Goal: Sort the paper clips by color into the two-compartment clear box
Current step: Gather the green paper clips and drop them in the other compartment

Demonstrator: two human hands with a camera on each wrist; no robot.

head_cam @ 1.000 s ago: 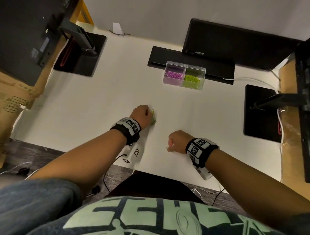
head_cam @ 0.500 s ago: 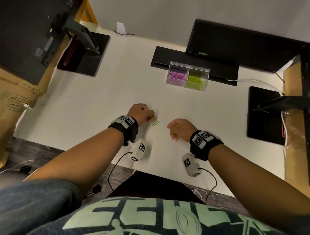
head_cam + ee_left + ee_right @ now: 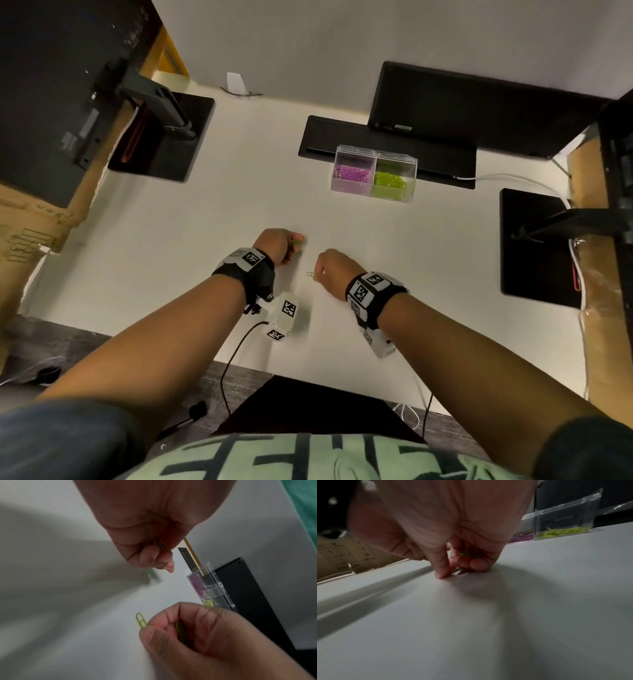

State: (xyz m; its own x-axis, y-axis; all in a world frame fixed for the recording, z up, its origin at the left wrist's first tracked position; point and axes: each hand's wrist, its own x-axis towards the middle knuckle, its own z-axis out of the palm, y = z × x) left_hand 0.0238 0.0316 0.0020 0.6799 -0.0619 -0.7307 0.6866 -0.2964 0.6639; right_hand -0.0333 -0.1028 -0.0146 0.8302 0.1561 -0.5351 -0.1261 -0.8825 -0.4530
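The clear two-compartment box stands at the back of the white table, purple clips in its left half and green clips in its right. My left hand hovers with its fingers curled round a green clip. Just to its right, my right hand is down on the table. It keeps a few green clips tucked in its curled fingers, and its thumb and fingertip close on a loose green clip lying flat on the table.
Black monitor bases stand at the back left, behind the box and at the right. A cardboard box is at the left edge. A white cable runs along the right back.
My right hand has come forward from the near table edge to the loose green clip lying between the hands. My left hand has stayed nearly in place, still curled.
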